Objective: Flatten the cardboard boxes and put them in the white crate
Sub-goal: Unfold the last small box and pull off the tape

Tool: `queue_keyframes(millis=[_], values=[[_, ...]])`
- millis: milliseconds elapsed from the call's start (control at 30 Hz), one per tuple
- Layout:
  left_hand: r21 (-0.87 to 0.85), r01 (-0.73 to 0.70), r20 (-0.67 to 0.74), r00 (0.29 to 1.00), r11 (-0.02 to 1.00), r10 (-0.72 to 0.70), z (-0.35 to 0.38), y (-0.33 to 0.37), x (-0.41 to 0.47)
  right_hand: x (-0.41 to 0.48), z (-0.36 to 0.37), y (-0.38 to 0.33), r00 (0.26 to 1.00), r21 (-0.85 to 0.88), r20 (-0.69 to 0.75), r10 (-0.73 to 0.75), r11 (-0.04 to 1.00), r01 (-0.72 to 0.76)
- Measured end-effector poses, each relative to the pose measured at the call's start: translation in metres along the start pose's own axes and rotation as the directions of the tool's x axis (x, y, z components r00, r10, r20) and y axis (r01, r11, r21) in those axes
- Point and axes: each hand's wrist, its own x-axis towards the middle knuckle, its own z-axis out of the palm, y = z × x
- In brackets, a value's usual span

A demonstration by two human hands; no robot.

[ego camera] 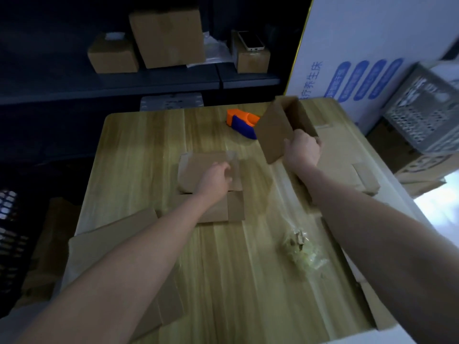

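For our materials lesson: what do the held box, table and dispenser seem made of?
The box: brown cardboard, matt, with thin folded walls. The table: wood or wood-look laminate; pale grain streaks, slight sheen. The dispenser: probably plastic; solid orange and blue, smooth moulded shape.

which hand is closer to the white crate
Right. The right hand grips an open cardboard box left of the white crate; the left hand is on a taped box mid-table, farther left.
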Motion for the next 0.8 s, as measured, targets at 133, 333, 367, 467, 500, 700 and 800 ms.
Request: queue_keyframes(millis=[133,333,367,467,500,700,800], values=[[-0.3,-0.093,-0.05,0.995,0.949,0.082,-0.002,0.046,-0.005,-0.003,-0.049,-0.008,0.99,0.388,0.047,0.131,0.911,-0.139],[-0.382,-0.256,-0.181,0.963,0.888,0.199,-0.011,0.078,-0.027,-0.024,-0.09,-0.003,0.926,0.485,0.226,0.303,0.789,-0.377],[-0.358,-0.276,-0.202,0.956,0.892,0.214,-0.012,0.079,-0.033,-0.028,-0.092,0.0,0.911,0.496,0.277,0.305,0.767,-0.408],[-0.276,-0.333,-0.261,0.929,0.902,0.263,-0.014,0.08,-0.05,-0.043,-0.1,0.005,0.878,0.545,0.391,0.275,0.7,-0.461],[-0.261,-0.351,-0.275,0.92,0.899,0.279,-0.015,0.08,-0.055,-0.049,-0.104,0.006,0.869,0.553,0.412,0.274,0.682,-0.478],[-0.183,-0.393,-0.154,0.917,0.901,0.368,-0.024,0.072,-0.081,-0.079,-0.111,0.014,0.69,0.589,0.584,0.428,0.361,-0.723],[-0.126,-0.407,-0.134,0.911,0.905,0.391,-0.029,0.067,-0.09,-0.09,-0.108,0.013,0.652,0.578,0.623,0.433,0.308,-0.756]])
